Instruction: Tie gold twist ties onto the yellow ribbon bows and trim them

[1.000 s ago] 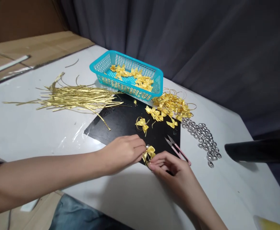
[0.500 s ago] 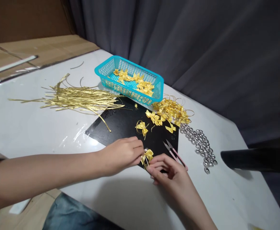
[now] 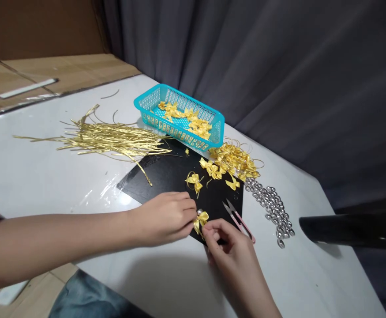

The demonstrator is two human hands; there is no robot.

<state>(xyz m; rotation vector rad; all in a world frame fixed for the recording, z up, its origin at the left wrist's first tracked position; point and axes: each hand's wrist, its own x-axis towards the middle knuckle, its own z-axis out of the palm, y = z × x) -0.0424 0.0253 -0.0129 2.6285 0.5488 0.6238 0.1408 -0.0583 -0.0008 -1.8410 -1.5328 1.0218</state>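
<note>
Over the front corner of a black mat [image 3: 166,176], my two hands meet at a yellow ribbon bow [image 3: 200,221]. My left hand [image 3: 174,216] is closed at the bow's left side, its fingertips turned out of sight. From the right, my right hand [image 3: 227,240] pinches the bow's lower edge between thumb and forefinger. A small silvery bead [image 3: 199,212] shows at the top of this bow. Just beyond lies another bow with a looped gold cord [image 3: 194,180]. Pink-handled thread snips [image 3: 239,221] rest beside my right hand.
A turquoise basket [image 3: 179,134] holds several yellow bows. Gold cords [image 3: 113,138] lie loose at left. Right of the basket is a pile of bows with cord loops [image 3: 234,159], then silvery beads [image 3: 272,205]. A black cylindrical object [image 3: 348,229] juts in at right.
My right thumb and forefinger have closed in on the bow's lower edge, where a thin light strand showed before. My left hand stays at the bow. The whole view has shifted slightly.
</note>
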